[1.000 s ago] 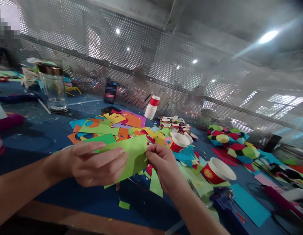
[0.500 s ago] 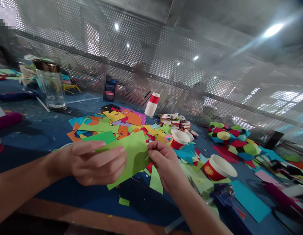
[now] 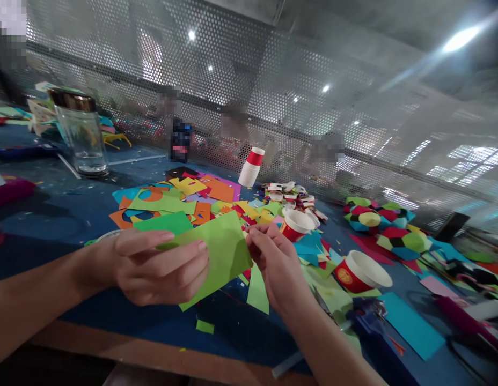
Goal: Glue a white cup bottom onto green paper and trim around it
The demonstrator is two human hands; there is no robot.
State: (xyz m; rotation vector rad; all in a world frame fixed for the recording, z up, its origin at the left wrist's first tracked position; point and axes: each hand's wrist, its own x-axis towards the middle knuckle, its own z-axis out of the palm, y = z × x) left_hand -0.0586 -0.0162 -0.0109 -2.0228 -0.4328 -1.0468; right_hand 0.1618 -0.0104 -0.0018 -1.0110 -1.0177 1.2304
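Observation:
A light green sheet of paper (image 3: 222, 252) is held up above the table's front part. My left hand (image 3: 160, 265) grips its left side, with the fingers across its front face. At the sheet's right edge, the fingertips of my right hand (image 3: 275, 257) are pinched together on the paper. A darker green paper (image 3: 168, 224) shows behind my left fingers; whether it is held too I cannot tell. Below my right wrist lie another pale green sheet (image 3: 257, 292) and partly hidden scissors (image 3: 322, 303).
Coloured paper scraps (image 3: 200, 201) cover the middle of the table. Red-and-white paper cups (image 3: 359, 273) stand to the right, near a blue glue gun (image 3: 373, 327) and a purple one (image 3: 466, 316). Patchwork paper balls (image 3: 404, 241) sit farther back. A glass jar (image 3: 86, 142) stands at the left.
My right hand has shifted slightly up and right along the sheet's edge, its fingers closer together. My left hand keeps its hold. The view has tilted a little.

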